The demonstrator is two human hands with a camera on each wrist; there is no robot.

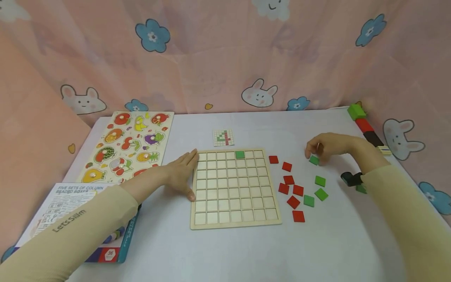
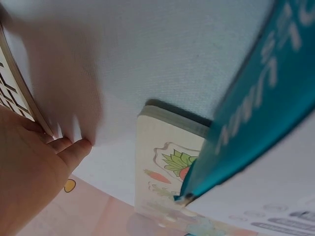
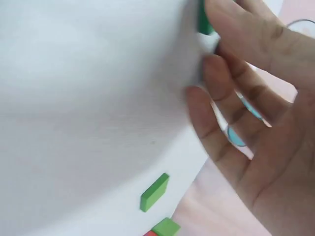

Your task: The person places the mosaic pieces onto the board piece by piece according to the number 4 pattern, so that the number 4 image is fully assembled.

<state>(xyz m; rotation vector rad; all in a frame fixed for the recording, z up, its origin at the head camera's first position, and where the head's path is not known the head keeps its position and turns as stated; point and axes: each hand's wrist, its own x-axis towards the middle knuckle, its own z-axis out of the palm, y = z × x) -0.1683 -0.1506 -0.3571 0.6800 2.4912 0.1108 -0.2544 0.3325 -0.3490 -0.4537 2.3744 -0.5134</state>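
Observation:
A wooden grid board (image 1: pixel 236 226) lies flat on the table, with one green square tile (image 1: pixel 240 154) in a cell of its top row. My left hand (image 1: pixel 181 174) rests along the board's left edge, its fingers extended and thumb spread towards the lower side. In the left wrist view, the fingertips (image 2: pixel 81 146) reach down to the white cloth beside the board. Right of the board, my right hand (image 1: pixel 329 147) pinches a green tile (image 1: pixel 314 160) between thumb and forefinger, low over the table. The right wrist view shows that tile (image 3: pixel 203 19) partly hidden by the thumb.
Several red tiles (image 1: pixel 298 216) and green tiles (image 1: pixel 309 201) lie right of the board. A small pattern card (image 1: pixel 223 138) is behind it. At left are a fruit puzzle board (image 1: pixel 137 133) and a boxed set (image 1: pixel 121 250). Colored blocks (image 1: pixel 364 125) line the right edge.

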